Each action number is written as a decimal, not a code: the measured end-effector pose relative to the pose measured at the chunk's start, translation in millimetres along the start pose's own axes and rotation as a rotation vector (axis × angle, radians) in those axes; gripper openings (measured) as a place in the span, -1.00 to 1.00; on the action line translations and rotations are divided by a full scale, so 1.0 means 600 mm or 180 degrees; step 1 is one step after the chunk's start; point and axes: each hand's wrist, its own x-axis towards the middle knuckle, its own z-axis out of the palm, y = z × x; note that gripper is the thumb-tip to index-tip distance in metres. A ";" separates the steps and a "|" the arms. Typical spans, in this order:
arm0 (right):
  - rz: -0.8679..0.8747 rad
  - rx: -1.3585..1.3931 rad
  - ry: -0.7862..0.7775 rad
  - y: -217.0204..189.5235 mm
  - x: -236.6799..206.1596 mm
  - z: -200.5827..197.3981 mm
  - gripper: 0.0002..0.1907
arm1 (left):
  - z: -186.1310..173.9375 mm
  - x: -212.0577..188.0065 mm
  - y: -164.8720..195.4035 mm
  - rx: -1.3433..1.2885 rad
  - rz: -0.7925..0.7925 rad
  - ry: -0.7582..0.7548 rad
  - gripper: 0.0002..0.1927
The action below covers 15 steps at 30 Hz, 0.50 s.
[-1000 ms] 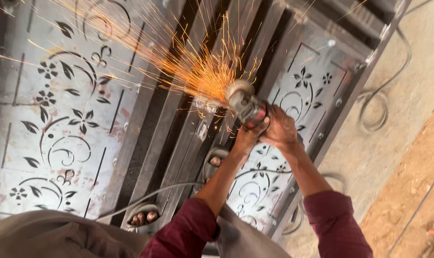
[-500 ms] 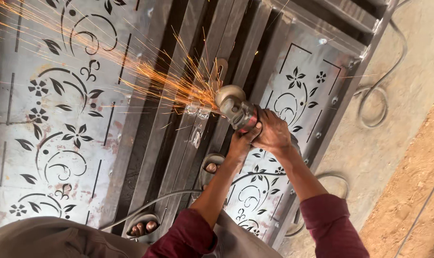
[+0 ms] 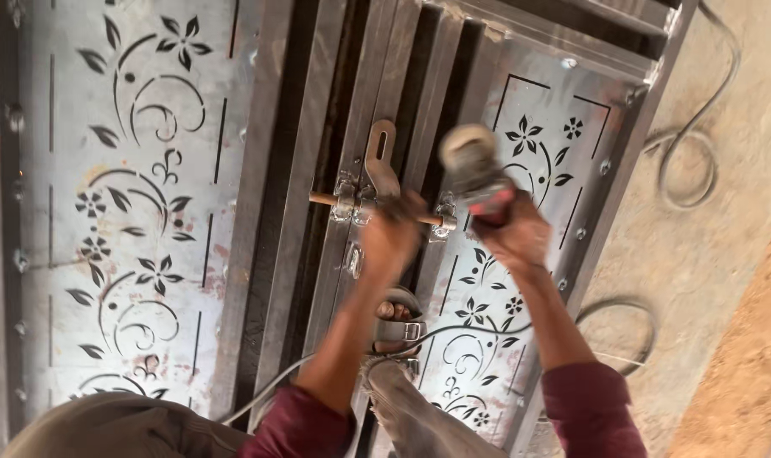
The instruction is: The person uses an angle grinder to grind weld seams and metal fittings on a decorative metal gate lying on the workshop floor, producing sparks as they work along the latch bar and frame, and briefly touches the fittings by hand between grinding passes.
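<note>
Head camera looked straight down on you standing over a steel door (image 3: 139,212) laid flat, its panels cut through with flower and vine patterns. Your right hand (image 3: 514,239) was wrapped tight around the red body of an angle grinder (image 3: 480,174), holding it lifted just above the right-hand panel, disc end pointing away from you. It was blurred, and no sparks showed, so I judged the disc was off the metal at that instant. Your left hand (image 3: 391,236) was closed over the sliding bolt (image 3: 377,208) at the middle rails, gripping the rod just below its flat slotted hasp; the blur hid exactly how the fingers lay.

The bolt sat across the dark central bars, its rod running through bright brackets on both sides, which looked already fixed to the frame. How clean the joints were, I could not tell. That suggested the fitting was in place and you were checking or freeing it, with any smoothing around the brackets possibly left to do.

Your sandalled foot (image 3: 398,321) stood on the door just beneath the bolt, the grinder's cable (image 3: 462,332) trailing past it. More cable (image 3: 686,170) lay looped on the sandy ground to the right.
</note>
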 end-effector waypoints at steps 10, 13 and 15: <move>0.1159 -0.0188 0.0860 0.121 -0.119 -0.073 -0.38 | -0.031 0.185 0.097 0.3941 0.1907 -0.0781 -0.37; 0.1604 0.0038 0.0782 0.142 -0.160 -0.072 -0.40 | -0.015 0.184 0.109 0.4443 0.1686 -0.0918 -0.48; 0.1797 0.0099 0.0712 0.152 -0.185 -0.069 -0.41 | -0.016 0.188 0.131 0.4299 0.1449 -0.1023 -0.58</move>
